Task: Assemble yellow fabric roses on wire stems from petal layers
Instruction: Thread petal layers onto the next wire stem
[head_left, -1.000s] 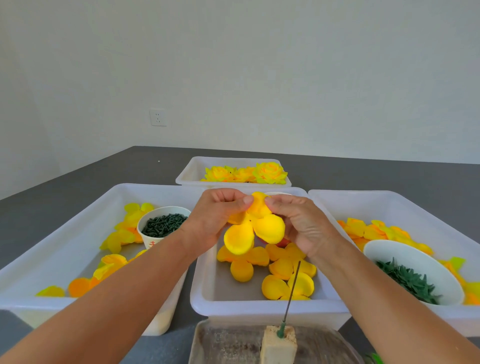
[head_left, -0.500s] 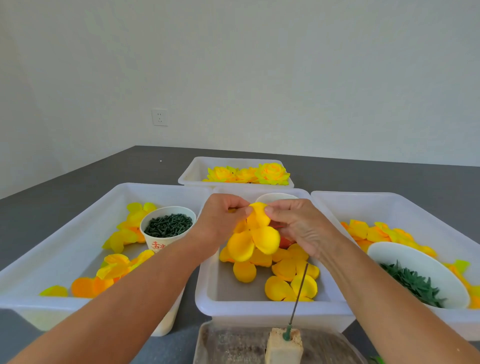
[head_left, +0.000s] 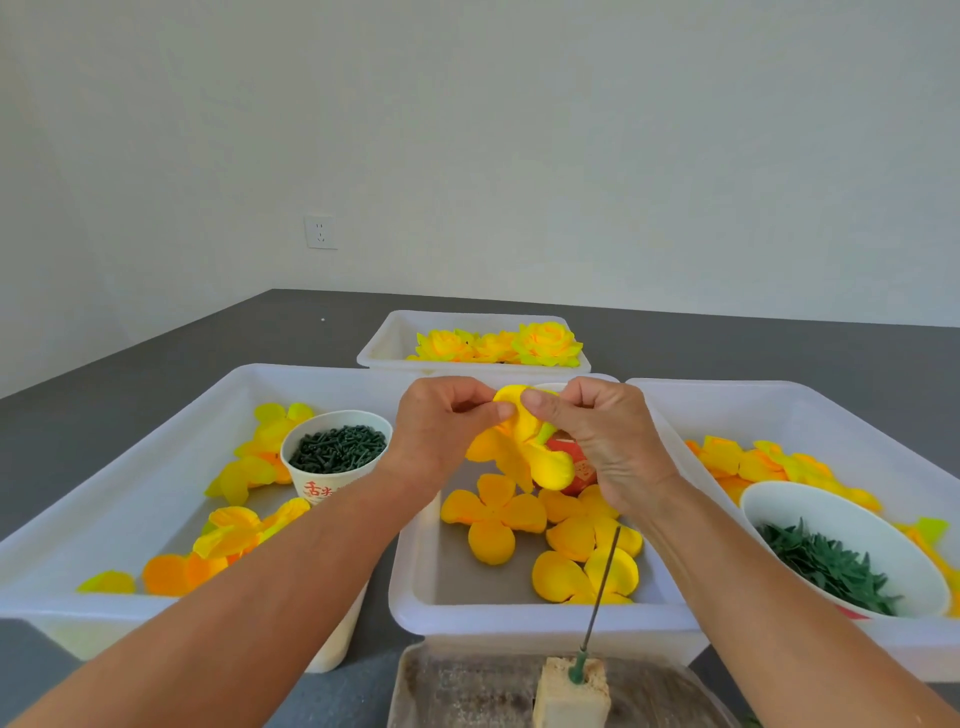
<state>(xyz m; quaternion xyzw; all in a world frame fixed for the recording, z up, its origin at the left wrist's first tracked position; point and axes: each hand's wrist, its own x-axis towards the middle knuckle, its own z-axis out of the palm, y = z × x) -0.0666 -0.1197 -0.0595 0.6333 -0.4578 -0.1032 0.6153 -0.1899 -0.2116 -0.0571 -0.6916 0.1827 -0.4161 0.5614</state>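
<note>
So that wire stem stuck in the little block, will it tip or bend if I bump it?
The wire stem looks thin and already leans, so it would probably flex. The block is small and looks light, so a bump might tip it.

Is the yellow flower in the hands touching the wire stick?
Apart. The head view shows the petal layer held up high, with tray floor showing between it and the wire stem.

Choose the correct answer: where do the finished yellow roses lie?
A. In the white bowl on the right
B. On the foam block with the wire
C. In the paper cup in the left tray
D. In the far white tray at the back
D: the finished roses lie in the far white tray, behind the three nearer trays; the cup and the bowl hold dark green pieces.
</note>
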